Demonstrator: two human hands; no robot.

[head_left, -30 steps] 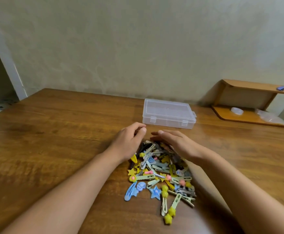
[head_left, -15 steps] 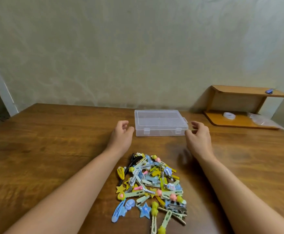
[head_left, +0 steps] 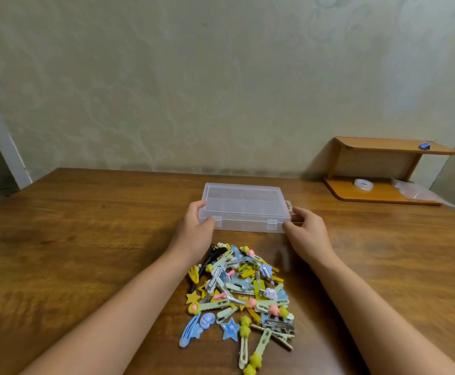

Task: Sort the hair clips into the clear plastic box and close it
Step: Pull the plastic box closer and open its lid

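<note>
A clear plastic box (head_left: 244,205) lies flat on the wooden table (head_left: 85,239) with its lid down and two front latches facing me. My left hand (head_left: 195,228) grips its left front corner, thumb on the front wall and fingers round the side. My right hand (head_left: 306,228) grips the right front corner the same way. A pile of colourful hair clips (head_left: 241,293) in yellow, blue, pink, green and silver lies on the table between my forearms, just in front of the box.
A small wooden shelf (head_left: 383,171) stands at the back right against the wall, with a roll of tape (head_left: 363,184) and a plastic bag (head_left: 413,192) on its lower board and a small blue thing (head_left: 426,145) on top. The table's left edge runs near a doorway.
Both hands left the clip pile and moved forward to the box. Half a second ago they hovered beside its corners; now each hand grips a front corner.
</note>
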